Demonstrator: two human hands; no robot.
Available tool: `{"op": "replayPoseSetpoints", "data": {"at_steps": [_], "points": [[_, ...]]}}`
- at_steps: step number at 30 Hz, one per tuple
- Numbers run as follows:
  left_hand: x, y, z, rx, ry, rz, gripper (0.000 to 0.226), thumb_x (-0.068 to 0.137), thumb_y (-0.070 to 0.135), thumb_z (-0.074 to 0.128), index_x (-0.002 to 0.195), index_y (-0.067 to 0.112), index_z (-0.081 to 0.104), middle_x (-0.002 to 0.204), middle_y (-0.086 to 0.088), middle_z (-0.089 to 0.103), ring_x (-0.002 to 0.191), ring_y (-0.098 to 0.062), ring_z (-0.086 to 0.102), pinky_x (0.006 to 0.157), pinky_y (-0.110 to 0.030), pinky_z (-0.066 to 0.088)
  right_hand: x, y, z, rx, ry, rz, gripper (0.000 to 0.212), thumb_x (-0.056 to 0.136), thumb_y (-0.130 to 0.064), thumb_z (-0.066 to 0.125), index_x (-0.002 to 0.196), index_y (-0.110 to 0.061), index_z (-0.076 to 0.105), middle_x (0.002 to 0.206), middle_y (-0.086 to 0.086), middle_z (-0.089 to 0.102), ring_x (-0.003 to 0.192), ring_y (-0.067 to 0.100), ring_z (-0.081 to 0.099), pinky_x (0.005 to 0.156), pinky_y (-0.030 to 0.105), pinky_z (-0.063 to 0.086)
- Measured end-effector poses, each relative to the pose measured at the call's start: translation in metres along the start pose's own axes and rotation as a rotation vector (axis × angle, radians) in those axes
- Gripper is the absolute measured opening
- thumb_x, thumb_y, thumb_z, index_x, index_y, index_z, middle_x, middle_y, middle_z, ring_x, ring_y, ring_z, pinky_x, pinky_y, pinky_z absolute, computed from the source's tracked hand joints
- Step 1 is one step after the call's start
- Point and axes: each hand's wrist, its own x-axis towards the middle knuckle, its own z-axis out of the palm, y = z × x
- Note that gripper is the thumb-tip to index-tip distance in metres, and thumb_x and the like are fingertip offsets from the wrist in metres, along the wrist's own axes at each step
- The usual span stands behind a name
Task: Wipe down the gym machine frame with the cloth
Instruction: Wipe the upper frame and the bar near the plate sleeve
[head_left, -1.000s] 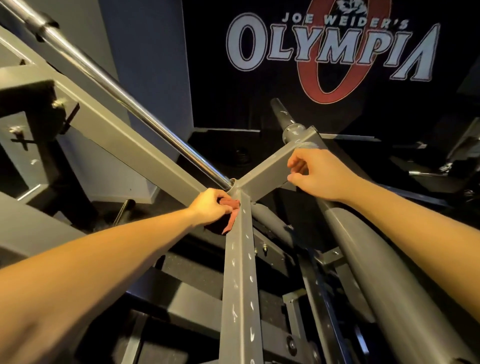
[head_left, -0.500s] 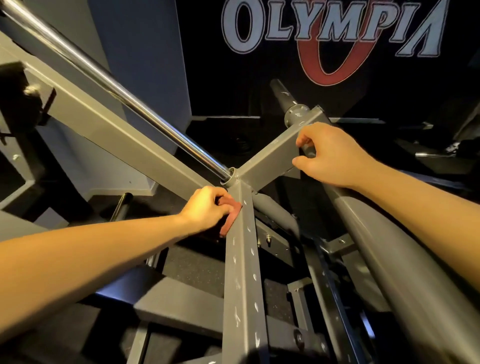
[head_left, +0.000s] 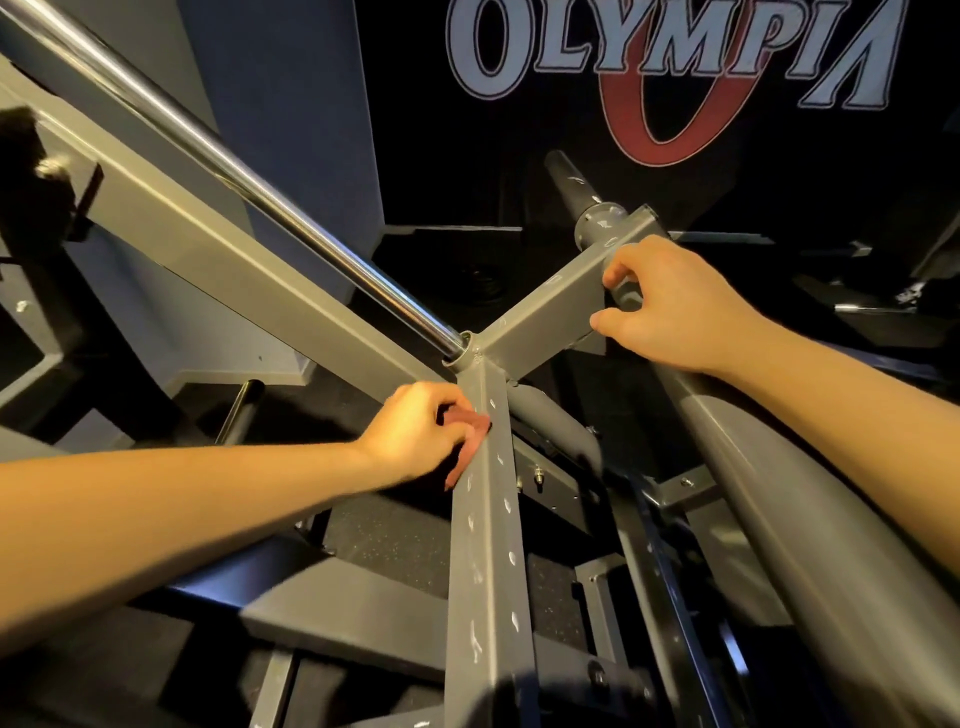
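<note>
Left hand (head_left: 421, 431) pinching cloth (head_left: 460, 470) at left edge of beam (head_left: 488, 545), right hand (head_left: 675, 312) gripping crossbar (head_left: 545, 312) end

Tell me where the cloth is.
In the head view, left of centre: the left hand holds the reddish cloth against the left edge of the grey frame beam, just below the joint where the chrome bar ends.

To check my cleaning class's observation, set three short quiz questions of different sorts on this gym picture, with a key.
1. True or false: the left hand holds a reddish-pink cloth against the grey square steel beam.
2. The right hand grips: A) a chrome bar, B) the grey square cross-arm, C) the cloth?
3. Fill in: the black wall banner reads ____.
Key: 1 true; 2 B; 3 OLYMPIA.
</note>
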Motion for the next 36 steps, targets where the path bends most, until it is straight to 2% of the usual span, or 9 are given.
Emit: {"op": "replayPoseSetpoints", "data": {"at_steps": [5,10,12,17,21,25,28,32,36], "points": [[0.068,-0.003,0.006,0.033,0.186,-0.13,0.017,0.093,0.011,0.065,0.078,0.018,0.071,0.082,0.006,0.07,0.086,-0.011,0.066,0.083,-0.04,0.059,0.0,0.003,0.001,-0.018,-0.004,0.022,0.038,0.081,-0.038,0.076,0.109,-0.019,0.059,0.116,0.002,0.054,0.105,0.02,0.056,0.088,0.041,0.055],[0.032,0.015,0.003,0.059,0.158,0.01,0.015,0.092,0.007,0.068,0.082,0.015,0.075,0.075,0.021,0.064,0.079,0.012,0.061,0.068,-0.007,0.041,0.0,-0.003,-0.005,-0.041,-0.054,0.09,0.063,0.083,-0.036,0.076,0.135,-0.011,0.049,0.141,0.012,0.045,0.127,0.03,0.046,0.099,0.043,0.045],[-0.003,0.023,-0.003,0.036,0.054,0.059,0.011,0.09,0.005,0.071,0.085,0.012,0.076,0.075,0.022,0.063,0.079,0.021,0.059,0.065,-0.002,0.043,-0.002,-0.005,-0.006,-0.026,-0.074,0.122,0.068,0.084,-0.034,0.075,0.14,-0.009,0.046,0.146,0.015,0.041,0.134,0.034,0.041,0.104,0.044,0.042],[-0.048,0.022,-0.005,0.084,-0.093,0.099,0.004,0.091,0.014,0.073,0.09,0.017,0.076,0.085,0.013,0.073,0.089,0.007,0.067,0.076,-0.015,0.055,-0.002,-0.005,-0.005,-0.016,-0.089,0.137,0.066,0.084,-0.036,0.075,0.138,-0.01,0.046,0.144,0.014,0.043,0.131,0.033,0.044,0.1,0.042,0.044],[0.005,0.017,0.002,-0.004,0.075,-0.038,0.018,0.086,-0.003,0.064,0.077,0.01,0.075,0.077,0.015,0.075,0.085,0.018,0.063,0.073,-0.009,0.049,0.001,-0.003,-0.002,-0.019,-0.061,0.129,0.063,0.084,-0.036,0.076,0.135,-0.011,0.049,0.139,0.012,0.046,0.125,0.029,0.048,0.094,0.038,0.045],[0.064,-0.002,0.009,0.021,0.211,-0.131,0.021,0.091,0.006,0.064,0.081,0.018,0.077,0.086,0.013,0.074,0.087,-0.003,0.066,0.08,-0.025,0.055,0.002,-0.002,0.0,-0.027,-0.041,0.118,0.06,0.084,-0.036,0.076,0.133,-0.012,0.05,0.136,0.011,0.047,0.12,0.026,0.05,0.088,0.032,0.041],[0.063,-0.007,0.016,0.026,0.241,-0.103,0.014,0.097,0.017,0.067,0.098,0.022,0.079,0.095,0.01,0.074,0.088,-0.005,0.065,0.08,-0.025,0.054,0.001,-0.002,-0.001,-0.021,-0.032,0.114,0.059,0.084,-0.036,0.076,0.132,-0.012,0.052,0.135,0.01,0.048,0.118,0.026,0.051,0.087,0.032,0.043],[0.003,0.005,0.006,0.008,0.087,0.004,0.02,0.094,0.01,0.068,0.093,0.025,0.081,0.088,0.029,0.067,0.094,0.006,0.066,0.082,-0.009,0.048,-0.001,-0.003,-0.002,-0.019,-0.041,0.095,0.055,0.083,-0.038,0.076,0.128,-0.013,0.054,0.133,0.009,0.049,0.114,0.024,0.052,0.085,0.031,0.044],[-0.055,0.018,-0.007,0.041,-0.112,0.047,0.012,0.095,0.02,0.071,0.101,0.028,0.079,0.094,0.024,0.071,0.094,0.008,0.066,0.083,-0.01,0.053,0.0,-0.004,-0.002,-0.012,-0.038,0.091,0.053,0.082,-0.038,0.077,0.125,-0.015,0.055,0.127,0.007,0.05,0.11,0.022,0.052,0.083,0.032,0.045]]}}
